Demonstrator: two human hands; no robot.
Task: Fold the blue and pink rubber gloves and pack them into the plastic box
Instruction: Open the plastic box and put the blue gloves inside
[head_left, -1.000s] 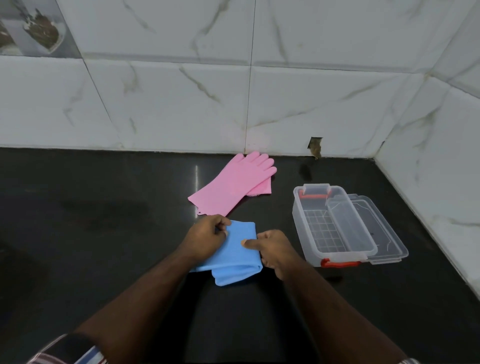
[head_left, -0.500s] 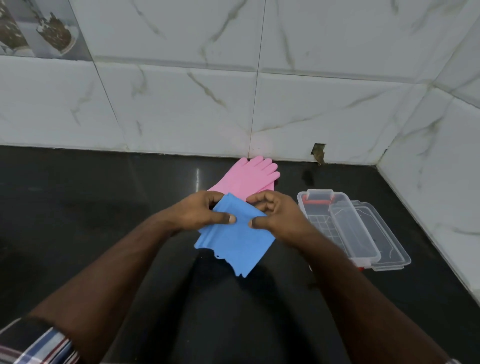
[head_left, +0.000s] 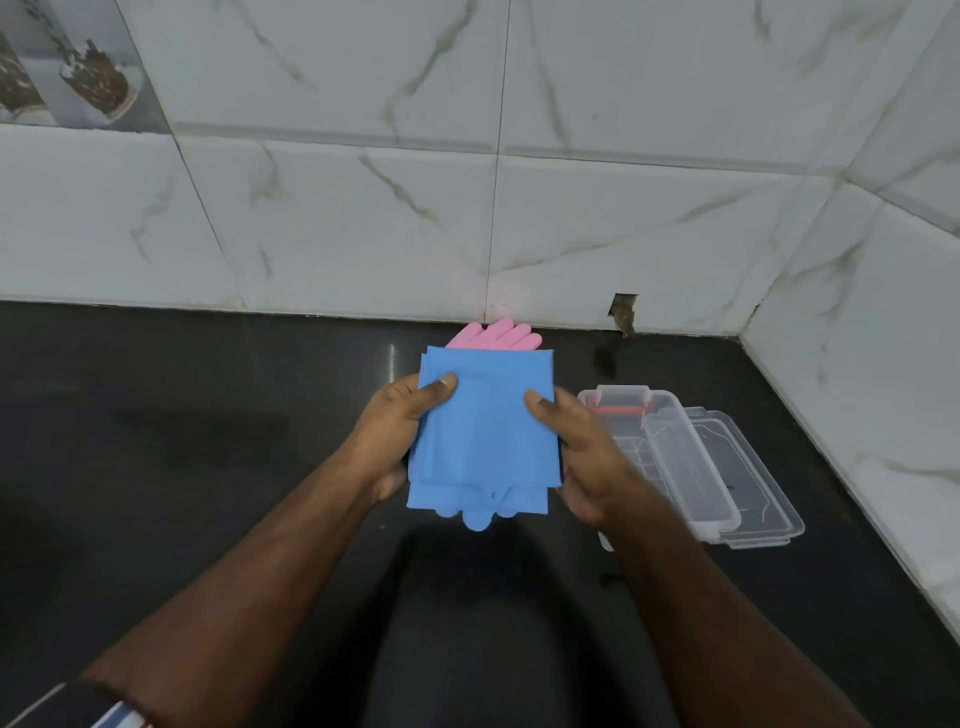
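The folded blue gloves (head_left: 485, 431) are held up flat above the black counter, fingertips peeking out at the lower edge. My left hand (head_left: 395, 431) grips their left side with the thumb on top. My right hand (head_left: 582, 447) grips their right side the same way. Behind them only the fingertips of the pink gloves (head_left: 498, 332) show, lying on the counter near the wall. The clear plastic box (head_left: 670, 452) with red clasps stands open to the right, partly hidden by my right hand and forearm.
The box's clear lid (head_left: 748, 467) lies under or beside the box on its right. White marble tile walls close off the back and right of the black counter (head_left: 182, 441). A small hole (head_left: 623, 312) marks the back wall.
The blue gloves have gone from lying on the counter to being lifted and held flat in both hands, now covering most of the pink gloves from view.
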